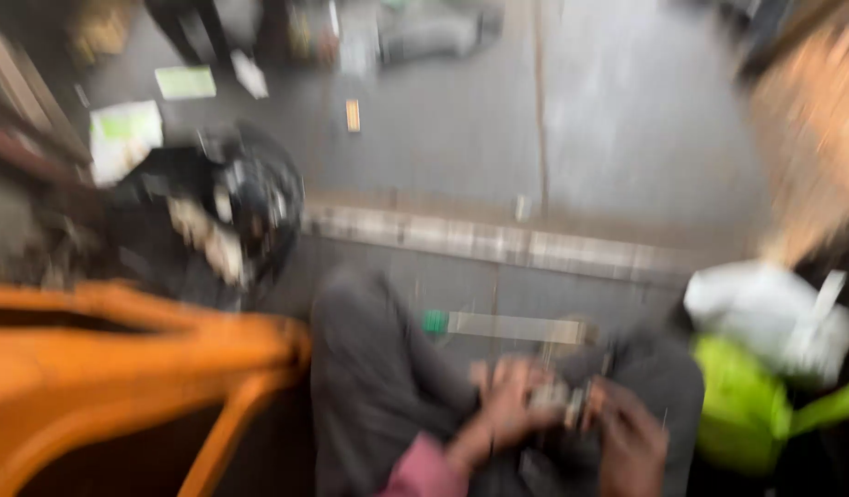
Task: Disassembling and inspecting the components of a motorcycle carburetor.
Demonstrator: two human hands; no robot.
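The picture is heavily blurred. My left hand (503, 410), coming out of a pink sleeve, and my right hand (632, 442) meet low in the frame over my lap in grey trousers (369, 368). Both close around a small greyish metal part (558, 398) held between them; its shape cannot be made out. Just above the hands a long pale flat strip with a green end (507, 325) lies across the floor.
An orange frame (121, 359) fills the lower left. A black round machine part (231, 207) sits behind it. A white and lime-green bag (765, 359) is at the right. A pale raised kerb (498, 241) crosses the grey floor, with papers (125, 133) scattered at the far left.
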